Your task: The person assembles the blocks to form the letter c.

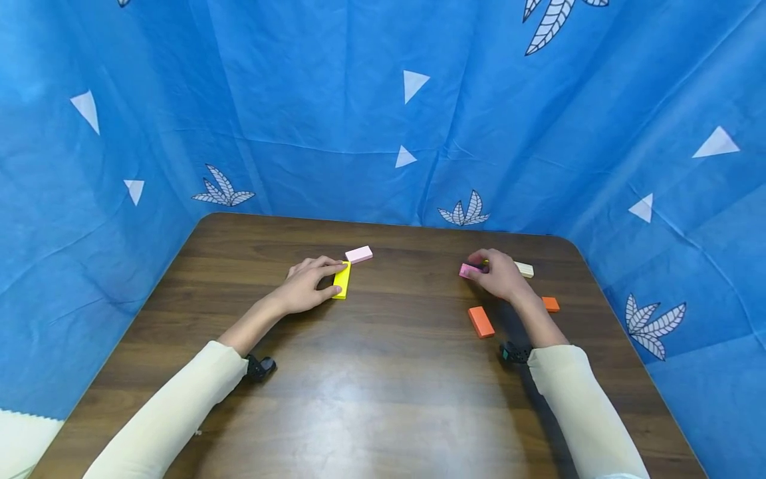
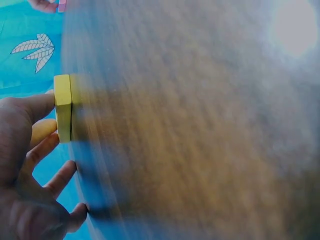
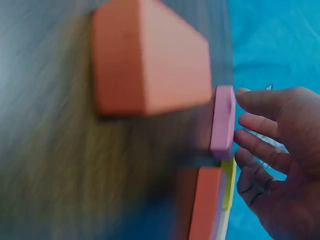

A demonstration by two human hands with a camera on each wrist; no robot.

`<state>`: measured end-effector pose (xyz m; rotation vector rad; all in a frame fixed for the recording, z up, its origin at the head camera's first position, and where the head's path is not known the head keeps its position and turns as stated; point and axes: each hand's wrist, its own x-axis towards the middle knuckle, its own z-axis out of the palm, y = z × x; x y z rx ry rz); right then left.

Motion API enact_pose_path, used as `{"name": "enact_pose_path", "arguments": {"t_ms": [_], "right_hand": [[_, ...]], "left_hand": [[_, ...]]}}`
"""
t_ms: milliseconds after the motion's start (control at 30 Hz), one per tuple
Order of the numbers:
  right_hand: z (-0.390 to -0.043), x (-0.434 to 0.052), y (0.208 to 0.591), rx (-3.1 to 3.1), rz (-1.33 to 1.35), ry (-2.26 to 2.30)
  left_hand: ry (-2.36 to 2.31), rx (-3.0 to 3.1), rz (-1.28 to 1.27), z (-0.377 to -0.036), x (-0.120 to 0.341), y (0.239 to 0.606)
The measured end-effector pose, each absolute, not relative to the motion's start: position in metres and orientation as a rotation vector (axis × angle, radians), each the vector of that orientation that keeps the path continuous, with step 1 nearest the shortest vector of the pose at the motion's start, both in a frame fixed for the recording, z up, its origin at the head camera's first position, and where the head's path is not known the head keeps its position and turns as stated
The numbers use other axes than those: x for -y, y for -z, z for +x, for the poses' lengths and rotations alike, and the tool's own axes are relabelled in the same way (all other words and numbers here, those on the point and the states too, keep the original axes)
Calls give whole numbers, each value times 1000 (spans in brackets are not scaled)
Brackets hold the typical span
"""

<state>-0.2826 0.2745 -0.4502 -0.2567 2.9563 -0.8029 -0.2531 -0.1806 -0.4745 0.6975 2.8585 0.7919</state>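
Left of centre, your left hand [image 1: 305,285] is spread, its thumb and fingertips touching a yellow block [image 1: 342,282]; a pale pink block [image 1: 359,254] lies by its upper end. Right of centre, a deeper pink block [image 1: 469,271] sits at your right hand [image 1: 501,274]; whether you're pinching it, I can't tell. Below lies an orange block [image 1: 481,322]; farther right, a cream block [image 1: 525,269].

left fingers [image 1: 331,269]: on yellow block [image 1: 343,281] | right fingers [image 1: 481,278]: at magenta block [image 1: 467,270]
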Motion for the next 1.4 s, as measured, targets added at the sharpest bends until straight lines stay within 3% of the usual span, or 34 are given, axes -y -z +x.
{"name": "enact_pose_path", "arguments": {"t_ms": [533, 1400], "right_hand": [[-275, -292, 463, -2958, -216, 753], [-282, -282, 465, -2984, -214, 752]], "left_hand": [[-796, -2860, 695, -252, 180, 476], [-785, -2860, 692, -254, 182, 475]]}}
